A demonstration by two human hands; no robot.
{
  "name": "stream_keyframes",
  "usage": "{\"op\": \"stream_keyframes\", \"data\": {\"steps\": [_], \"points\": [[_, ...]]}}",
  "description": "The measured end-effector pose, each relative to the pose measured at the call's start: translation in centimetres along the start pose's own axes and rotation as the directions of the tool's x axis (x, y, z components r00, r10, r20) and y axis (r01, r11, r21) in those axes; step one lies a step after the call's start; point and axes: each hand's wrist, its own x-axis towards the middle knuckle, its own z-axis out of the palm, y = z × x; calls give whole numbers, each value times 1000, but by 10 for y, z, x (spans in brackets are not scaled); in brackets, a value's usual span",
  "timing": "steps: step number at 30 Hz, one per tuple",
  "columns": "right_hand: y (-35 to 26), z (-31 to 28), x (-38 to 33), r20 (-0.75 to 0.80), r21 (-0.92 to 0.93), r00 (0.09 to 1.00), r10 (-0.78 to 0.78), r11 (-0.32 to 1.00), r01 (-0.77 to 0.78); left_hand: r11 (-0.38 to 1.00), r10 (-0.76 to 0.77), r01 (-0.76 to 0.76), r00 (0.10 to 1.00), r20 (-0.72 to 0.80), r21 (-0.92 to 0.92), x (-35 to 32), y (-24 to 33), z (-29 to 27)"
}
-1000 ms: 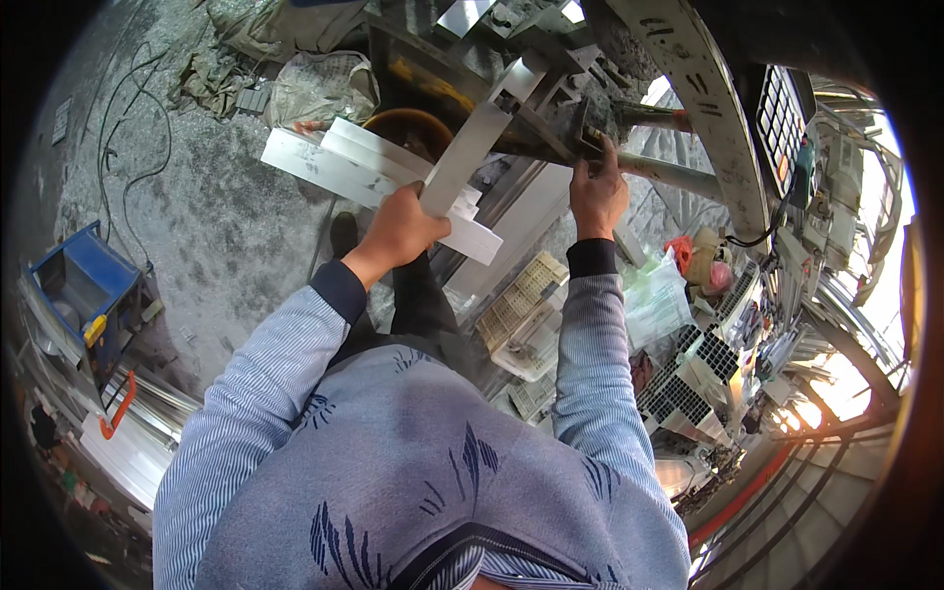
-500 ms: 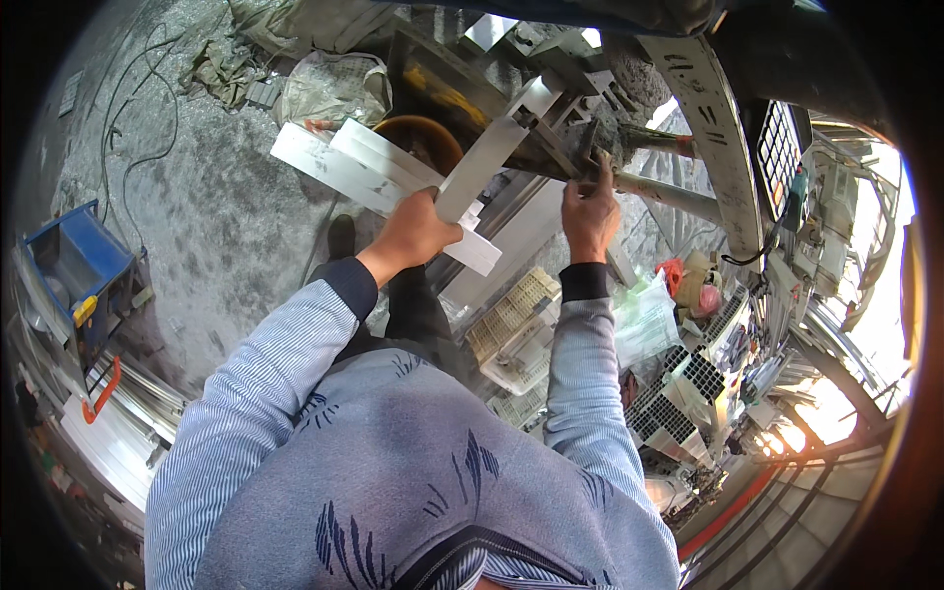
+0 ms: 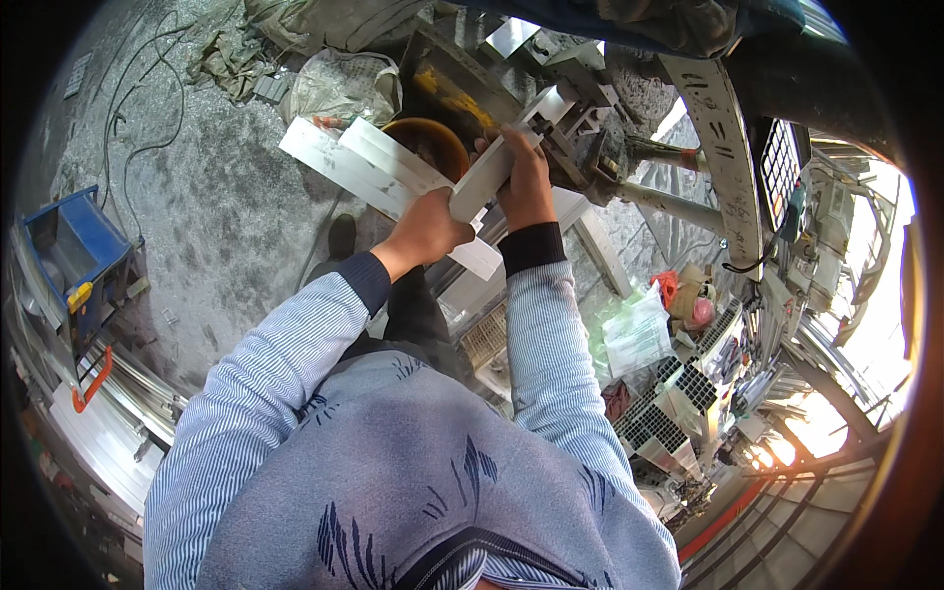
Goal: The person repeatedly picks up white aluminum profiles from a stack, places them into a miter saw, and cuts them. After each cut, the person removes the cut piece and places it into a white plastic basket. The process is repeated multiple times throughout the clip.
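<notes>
My left hand (image 3: 430, 231) is closed round the near end of a pale, flat-sided metal bar (image 3: 480, 191). The bar slants up and right, its far end at a dark metal machine (image 3: 580, 157). Further up the same bar, my right hand (image 3: 527, 189) grips its right side, with fingertips over the top face. Left of the bar lie several white-silver metal strips (image 3: 379, 162), partly behind my left hand. Beneath them shows the rim of an orange-brown round tub (image 3: 460, 147).
A pale beam with handwritten marks (image 3: 718, 147) stands at the right, near a white-keyed panel (image 3: 780, 167). Plastic bags (image 3: 637, 329) and black grid crates (image 3: 678, 393) lie at lower right. A blue cart (image 3: 84, 241) is at far left, near a cable (image 3: 162, 143) on the floor.
My right hand has left the machine's lever area and moved left onto the bar. My left hand keeps its hold, slightly shifted. The view has moved a little.
</notes>
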Motion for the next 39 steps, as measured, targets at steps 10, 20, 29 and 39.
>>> {"op": "stream_keyframes", "data": {"steps": [10, 20, 29, 39], "points": [[9, -1, 13, 134, 173, 990, -37, 985, 14, 998, 43, -42, 999, -18, 41, 3, -2, 2], [8, 1, 13, 105, 132, 994, -19, 991, 5, 995, 70, -69, 998, -9, 78, 5, -5, 3], [9, 1, 14, 130, 131, 990, -48, 991, 31, 991, 119, -118, 993, -10, 63, 2, -5, 2], [11, -1, 18, 66, 149, 997, -32, 989, 22, 984, 147, -144, 989, -25, 103, 2, -5, 3]]}}
